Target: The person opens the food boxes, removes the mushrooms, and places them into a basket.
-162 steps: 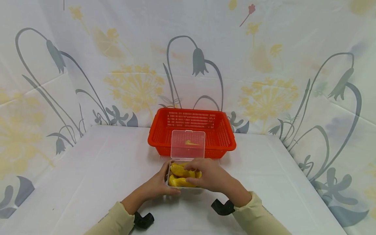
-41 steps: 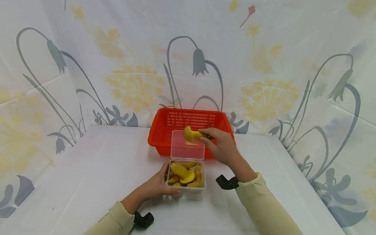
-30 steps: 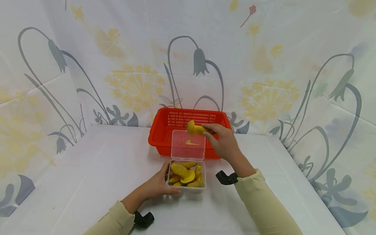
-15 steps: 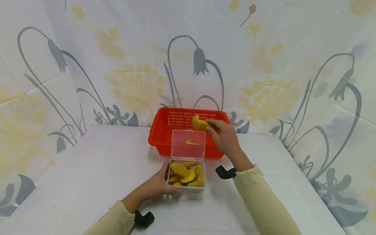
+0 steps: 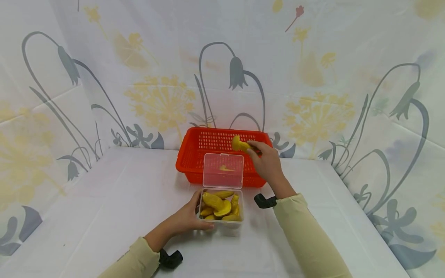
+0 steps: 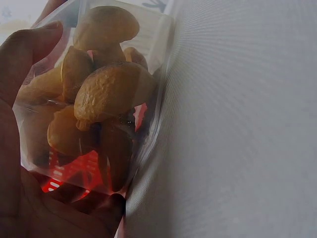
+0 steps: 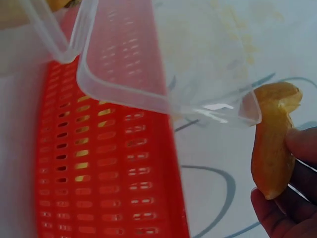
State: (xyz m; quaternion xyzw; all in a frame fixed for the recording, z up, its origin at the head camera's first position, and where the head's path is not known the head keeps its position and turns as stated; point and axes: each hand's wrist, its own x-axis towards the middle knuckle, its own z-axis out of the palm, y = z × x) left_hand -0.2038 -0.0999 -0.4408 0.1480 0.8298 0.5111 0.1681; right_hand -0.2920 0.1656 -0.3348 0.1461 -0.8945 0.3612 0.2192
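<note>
A yellow mushroom (image 5: 240,144) is pinched by the stem in my right hand (image 5: 267,163), raised above the red basket, its cap pointing left. In the right wrist view, thumb and fingers hold the mushroom (image 7: 271,144) beside the clear lid. My left hand (image 5: 189,216) grips the left side of a clear plastic box (image 5: 242,206), thumb at its front. Several yellow mushrooms (image 5: 214,200) lie in the box, also visible through its wall in the left wrist view. The box's hinged lid (image 5: 222,181) stands raised against the basket's front.
The red slotted basket (image 5: 187,160) stands right behind the box, near the patterned backdrop cloth (image 5: 295,96). Yellow patches show through its slots in the right wrist view. White cloth (image 5: 114,193) covers the table. Each wrist carries a black bracket.
The right hand has lifted a mushroom out of the box, then carried it up, back and slightly right, over the basket. The left hand has stayed on the box.
</note>
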